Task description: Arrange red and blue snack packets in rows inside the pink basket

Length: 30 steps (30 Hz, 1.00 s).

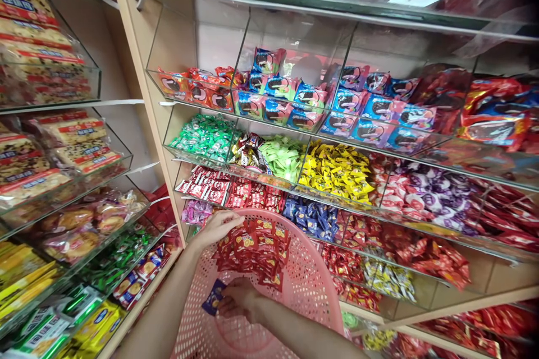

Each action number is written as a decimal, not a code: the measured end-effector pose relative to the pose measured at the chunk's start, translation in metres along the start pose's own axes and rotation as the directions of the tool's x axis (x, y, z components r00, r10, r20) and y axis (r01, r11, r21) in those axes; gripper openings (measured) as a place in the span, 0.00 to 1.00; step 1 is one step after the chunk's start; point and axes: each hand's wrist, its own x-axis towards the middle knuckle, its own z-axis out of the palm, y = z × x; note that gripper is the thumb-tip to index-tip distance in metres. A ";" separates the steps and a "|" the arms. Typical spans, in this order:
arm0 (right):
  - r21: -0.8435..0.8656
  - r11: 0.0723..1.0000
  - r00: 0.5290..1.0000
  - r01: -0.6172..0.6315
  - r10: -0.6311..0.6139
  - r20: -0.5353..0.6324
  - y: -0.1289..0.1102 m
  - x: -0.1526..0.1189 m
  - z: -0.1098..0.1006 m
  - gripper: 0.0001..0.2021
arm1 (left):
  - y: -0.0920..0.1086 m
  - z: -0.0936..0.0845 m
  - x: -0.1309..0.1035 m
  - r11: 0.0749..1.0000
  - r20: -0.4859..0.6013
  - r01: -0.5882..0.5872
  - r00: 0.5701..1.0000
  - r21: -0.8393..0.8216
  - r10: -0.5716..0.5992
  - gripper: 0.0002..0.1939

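A pink perforated basket (311,269) leans in front of the lower shelves. Inside its far part lies a pile of red candy packets (252,249). My left hand (217,228) is at the basket's upper left rim, its fingers together over the edge beside the red packets; whether it grips the rim is hard to tell. Within the basket, my right hand (241,300) pinches a dark blue packet (213,297) between thumb and fingers, below the red pile.
Slanted clear bins hold green candies (205,137), yellow candies (337,171) and blue packets (311,216) behind the basket. Glass shelf edges run across above. More shelves with bagged bread (29,179) stand at the left, close to my left forearm.
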 end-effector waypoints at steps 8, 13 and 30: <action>0.248 0.963 0.994 -0.104 0.093 0.056 -0.002 0.000 -0.004 0.13 | 0.002 -0.001 -0.001 1.000 0.003 0.005 1.000 0.020 -0.005 0.20; 0.161 0.987 0.999 -0.029 0.023 0.040 -0.003 -0.002 -0.002 0.09 | 0.003 -0.001 0.000 1.000 0.002 0.010 1.000 0.010 -0.010 0.20; -0.796 0.403 0.827 0.452 -0.525 0.204 -0.080 -0.073 -0.051 0.18 | -0.014 0.014 0.009 0.980 -0.277 0.179 0.949 0.090 -0.148 0.17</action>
